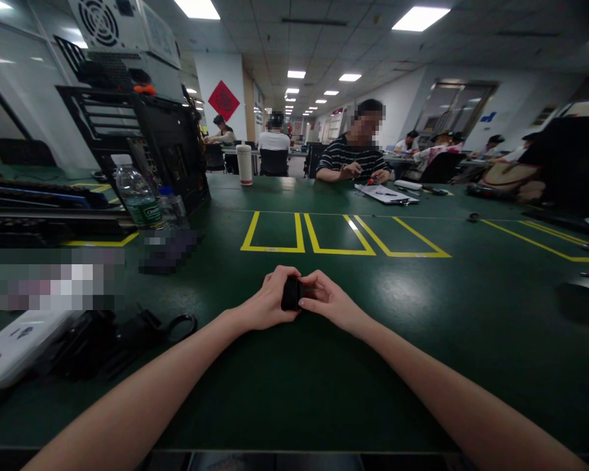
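Between my hands, above the green table (324,405), is a small black block-like object (291,294); its exact kind does not show. My left hand (267,302) wraps round it from the left, thumb and fingers closed on its sides. From the right, the bent fingertips and thumb of my right hand (332,302) pinch at its right edge. What lies between those right fingertips is partly hidden. To the left of my left forearm lie a black ring (181,327) and a tangle of black gear (86,340).
Yellow tape rectangles (272,249) mark the table ahead. At left stand a black computer case (161,150), a water bottle (135,190) and a white device (22,347). A white tumbler (245,165) stands farther back. Across sits a person in a striped shirt (341,157), near a clipboard (387,194).
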### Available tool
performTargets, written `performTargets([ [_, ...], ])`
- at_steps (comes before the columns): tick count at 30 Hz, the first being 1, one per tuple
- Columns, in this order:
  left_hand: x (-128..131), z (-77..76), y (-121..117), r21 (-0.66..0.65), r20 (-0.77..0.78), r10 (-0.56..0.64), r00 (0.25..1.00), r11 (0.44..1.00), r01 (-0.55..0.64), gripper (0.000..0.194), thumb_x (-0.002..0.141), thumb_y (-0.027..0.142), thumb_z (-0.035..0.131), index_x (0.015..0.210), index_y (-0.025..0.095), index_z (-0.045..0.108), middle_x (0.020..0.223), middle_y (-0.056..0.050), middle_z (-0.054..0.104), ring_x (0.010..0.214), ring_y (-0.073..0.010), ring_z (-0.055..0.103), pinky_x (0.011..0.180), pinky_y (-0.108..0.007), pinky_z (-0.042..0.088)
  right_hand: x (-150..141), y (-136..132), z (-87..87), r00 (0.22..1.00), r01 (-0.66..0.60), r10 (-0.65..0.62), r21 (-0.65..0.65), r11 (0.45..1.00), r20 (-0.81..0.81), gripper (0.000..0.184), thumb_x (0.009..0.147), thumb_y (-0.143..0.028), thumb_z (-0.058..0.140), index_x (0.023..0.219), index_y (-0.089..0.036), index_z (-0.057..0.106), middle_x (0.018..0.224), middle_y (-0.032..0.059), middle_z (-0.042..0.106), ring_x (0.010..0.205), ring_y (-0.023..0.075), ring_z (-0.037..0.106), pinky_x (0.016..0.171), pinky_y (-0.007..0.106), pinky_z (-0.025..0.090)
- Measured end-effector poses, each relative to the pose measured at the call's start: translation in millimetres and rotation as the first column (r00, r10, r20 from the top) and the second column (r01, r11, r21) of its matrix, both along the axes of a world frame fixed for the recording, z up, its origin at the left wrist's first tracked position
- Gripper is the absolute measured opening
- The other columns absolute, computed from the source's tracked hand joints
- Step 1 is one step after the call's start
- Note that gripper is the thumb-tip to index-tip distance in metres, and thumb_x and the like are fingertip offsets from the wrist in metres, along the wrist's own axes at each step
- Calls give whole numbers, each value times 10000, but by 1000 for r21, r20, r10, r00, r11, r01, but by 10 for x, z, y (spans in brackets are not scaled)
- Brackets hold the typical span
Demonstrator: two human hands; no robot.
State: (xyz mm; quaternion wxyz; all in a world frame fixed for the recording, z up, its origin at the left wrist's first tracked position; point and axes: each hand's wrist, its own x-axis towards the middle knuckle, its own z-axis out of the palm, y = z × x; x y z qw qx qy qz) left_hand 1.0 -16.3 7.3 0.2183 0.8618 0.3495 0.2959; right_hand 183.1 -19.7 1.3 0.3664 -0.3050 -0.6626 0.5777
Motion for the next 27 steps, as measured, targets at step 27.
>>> performTargets([
  [27,-16,-23,12,39,8,-19,1000,999,18,577,645,175,633,1115,233,303,1075,-49,402,984,-220,451,871,-396,380,-22,24,-35,994,97,-97,-10,995,44,221,747,-240,593,921,-203,461,971,13,530,937,169,549,840,372,452],
])
